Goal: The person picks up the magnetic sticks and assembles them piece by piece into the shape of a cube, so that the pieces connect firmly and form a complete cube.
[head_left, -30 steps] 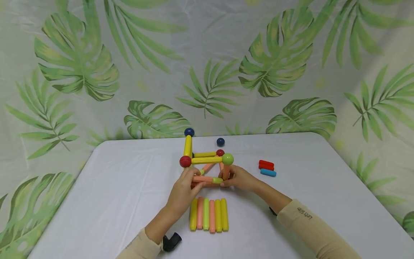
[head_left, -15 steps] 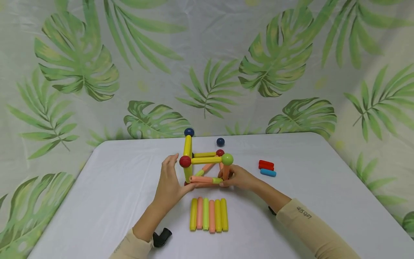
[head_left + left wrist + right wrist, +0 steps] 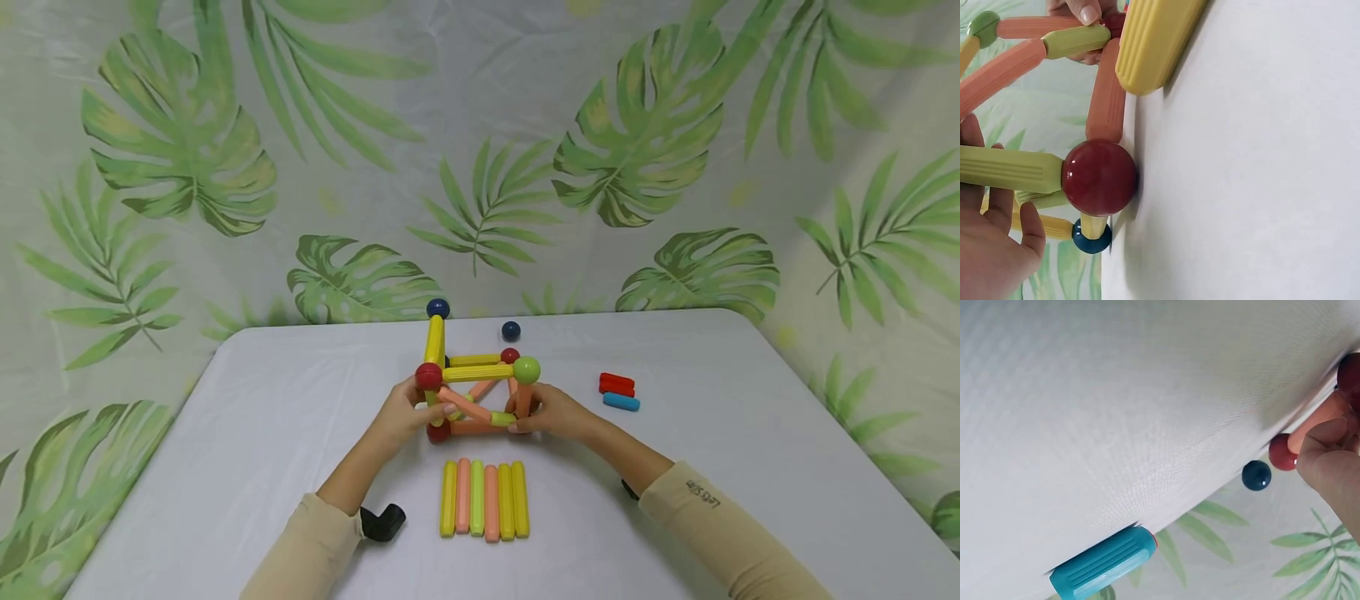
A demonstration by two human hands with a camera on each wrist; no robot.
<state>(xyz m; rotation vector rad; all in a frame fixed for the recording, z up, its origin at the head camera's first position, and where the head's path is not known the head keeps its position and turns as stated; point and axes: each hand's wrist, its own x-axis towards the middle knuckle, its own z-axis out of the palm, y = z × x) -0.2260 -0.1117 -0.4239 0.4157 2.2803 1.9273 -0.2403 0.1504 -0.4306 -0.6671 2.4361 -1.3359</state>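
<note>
A frame of magnetic sticks and balls stands mid-table, with a red ball [image 3: 429,376] and a light green ball [image 3: 527,370] at its upper front corners. My left hand [image 3: 390,421] is round its green upright stick [image 3: 1013,169], above a lower red ball [image 3: 1099,177]. Its thumb touches the slanting orange stick [image 3: 467,405], whose upper end lies close to the upper red ball; contact there is unclear. A short green stick [image 3: 1077,41] continues that slant down to the lower right corner. There my right hand [image 3: 558,412] grips the orange upright stick [image 3: 523,402], fingers partly hidden.
Several loose yellow, orange and green sticks [image 3: 491,502] lie in a row before the frame. Behind it rests a dark blue ball [image 3: 511,332]. Red sticks [image 3: 617,382] and a blue stick [image 3: 621,402] lie to the right. A leaf-printed cloth [image 3: 480,208] hangs behind.
My left hand let go of the slanting orange stick, moved left, then came back around the left upright. The orange stick's left end has risen toward the upper red ball. My right hand stayed put.
</note>
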